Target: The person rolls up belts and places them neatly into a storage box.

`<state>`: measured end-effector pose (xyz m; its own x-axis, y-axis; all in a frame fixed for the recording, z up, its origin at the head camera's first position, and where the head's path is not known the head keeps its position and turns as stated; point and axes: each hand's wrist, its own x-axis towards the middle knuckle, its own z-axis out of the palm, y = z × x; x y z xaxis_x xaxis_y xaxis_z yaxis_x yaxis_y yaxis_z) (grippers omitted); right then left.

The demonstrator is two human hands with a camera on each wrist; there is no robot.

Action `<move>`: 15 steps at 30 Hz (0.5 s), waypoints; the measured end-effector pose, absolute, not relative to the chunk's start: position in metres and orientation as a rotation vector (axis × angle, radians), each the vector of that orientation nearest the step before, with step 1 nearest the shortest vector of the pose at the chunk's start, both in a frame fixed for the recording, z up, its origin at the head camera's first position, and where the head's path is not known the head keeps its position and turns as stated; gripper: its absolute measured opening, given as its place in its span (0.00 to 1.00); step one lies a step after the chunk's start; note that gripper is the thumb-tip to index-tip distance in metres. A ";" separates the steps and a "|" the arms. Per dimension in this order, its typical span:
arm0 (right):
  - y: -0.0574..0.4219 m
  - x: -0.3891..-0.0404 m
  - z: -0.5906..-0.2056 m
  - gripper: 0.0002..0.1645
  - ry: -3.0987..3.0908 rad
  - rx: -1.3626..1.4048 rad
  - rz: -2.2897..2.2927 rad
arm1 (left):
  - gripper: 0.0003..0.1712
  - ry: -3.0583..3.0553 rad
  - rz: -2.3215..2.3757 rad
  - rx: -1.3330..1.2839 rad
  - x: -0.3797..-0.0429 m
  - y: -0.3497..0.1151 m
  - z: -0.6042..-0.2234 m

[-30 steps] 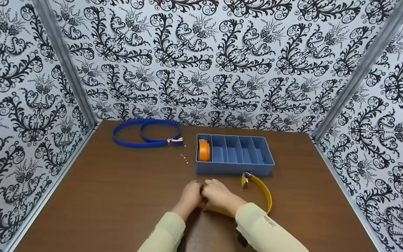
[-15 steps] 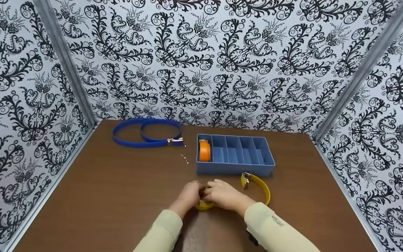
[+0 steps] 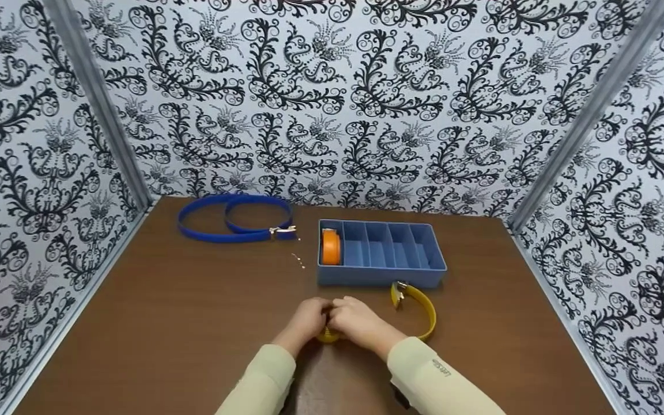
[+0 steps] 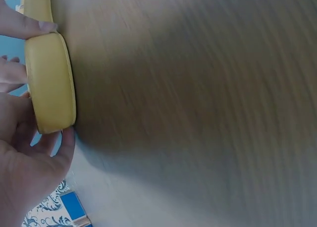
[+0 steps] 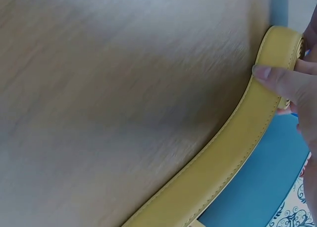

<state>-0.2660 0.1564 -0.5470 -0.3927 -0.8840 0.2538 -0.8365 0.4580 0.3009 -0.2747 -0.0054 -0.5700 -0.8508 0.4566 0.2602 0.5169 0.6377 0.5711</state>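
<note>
A yellow belt [image 3: 427,308] stands on its edge, one part wound into a roll between the two hands. Its metal buckle end lies to the right, close to the storage box. In the left wrist view my left hand [image 4: 27,170] grips the rolled part [image 4: 51,83], thumb and fingers at its side. My right hand [image 5: 304,95] pinches the strap [image 5: 213,160] where it meets the roll, thumb pressed on the outer face. From the head view, my left hand [image 3: 307,323] and right hand [image 3: 361,325] nearly touch and hide most of the roll.
Behind the hands stands a blue-grey box [image 3: 381,276] divided into several compartments. An orange rolled belt [image 3: 331,248] sits in its leftmost one. A blue belt [image 3: 225,237] lies loosely looped at the back left. Patterned walls [image 3: 332,104] enclose the table [image 3: 193,323].
The yellow belt's free length has shortened as more of it is drawn toward the roll. My right hand slid out along the strap and came back against the left. The head view shifted slightly.
</note>
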 end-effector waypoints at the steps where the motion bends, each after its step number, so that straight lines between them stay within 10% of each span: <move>1: 0.155 -0.266 -0.547 0.08 -2.349 1.440 -0.173 | 0.12 -2.769 -1.054 -0.792 -0.275 -0.006 -0.570; 15: 0.153 -0.257 -0.550 0.17 -2.659 1.186 0.021 | 0.03 -2.866 -1.165 -0.279 -0.266 0.009 -0.553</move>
<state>-0.2569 0.1532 -0.5496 -0.6462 -0.7324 0.2143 -0.7357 0.6726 0.0802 -0.2664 0.0090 -0.5532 -0.9833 0.1526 0.0995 0.1787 0.7027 0.6887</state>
